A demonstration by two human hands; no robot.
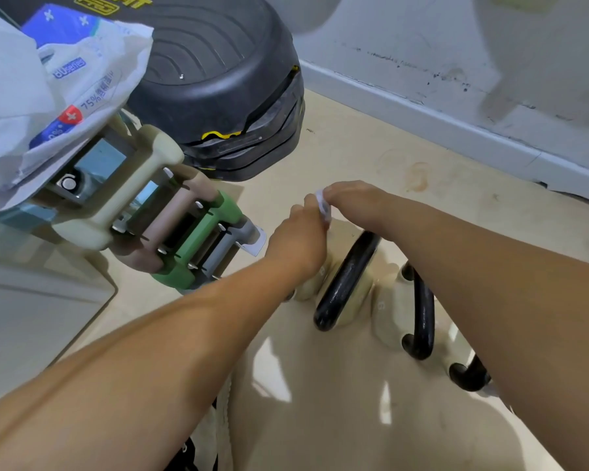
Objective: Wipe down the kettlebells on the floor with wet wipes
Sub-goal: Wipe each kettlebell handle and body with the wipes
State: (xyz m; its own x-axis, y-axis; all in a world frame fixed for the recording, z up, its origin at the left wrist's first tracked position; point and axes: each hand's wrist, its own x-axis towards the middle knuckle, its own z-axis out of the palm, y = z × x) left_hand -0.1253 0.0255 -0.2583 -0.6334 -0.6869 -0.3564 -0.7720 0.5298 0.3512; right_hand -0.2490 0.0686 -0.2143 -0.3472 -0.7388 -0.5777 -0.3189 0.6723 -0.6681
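Three cream kettlebells with black handles stand in a row on the beige floor: the nearest to my hands (346, 283), a middle one (419, 311) and a third (470, 373) partly hidden by my right forearm. My left hand (298, 239) and my right hand (357, 202) meet just above the first kettlebell, and both pinch a small folded white wet wipe (323, 207) between their fingertips. A pack of 75% alcohol wet wipes (79, 83) lies in a white plastic bag at the upper left.
A rack of coloured dumbbells (170, 219) stands left of my hands, with a white tag (257, 241) at its end. A black ribbed balance dome (218, 79) sits behind it. A grey wall and skirting (456, 124) run along the right. A glass tabletop edge (48, 300) is at the left.
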